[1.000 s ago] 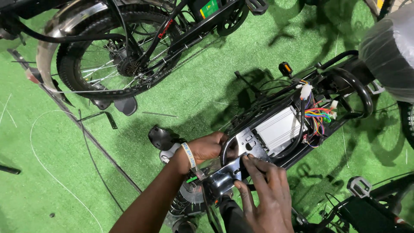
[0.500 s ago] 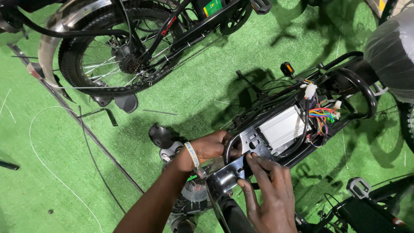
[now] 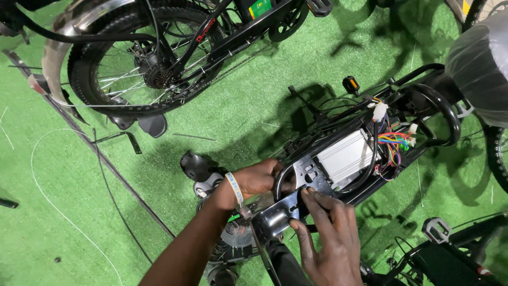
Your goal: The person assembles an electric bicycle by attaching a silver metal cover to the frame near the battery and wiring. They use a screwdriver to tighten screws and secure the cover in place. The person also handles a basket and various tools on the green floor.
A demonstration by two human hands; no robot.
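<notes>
My left hand point(image 3: 257, 179) curled around the black metal frame tube point(image 3: 283, 177), my right hand point(image 3: 325, 238) half-closed with fingertips point(image 3: 307, 195) pressing the shiny black metal bracket plate point(image 3: 288, 204), beside the silver ribbed controller box point(image 3: 346, 155), over green artificial turf point(image 3: 63, 201).

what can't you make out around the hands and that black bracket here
Head view only:
- What the right hand fingertips press on the black bracket: too small, covered by the fingers.
- Left hand palm side: hidden behind the bracket.
- Silver box connections: tangled under the coloured wires.
- Bicycle wheel: cut off by the top edge.
</notes>
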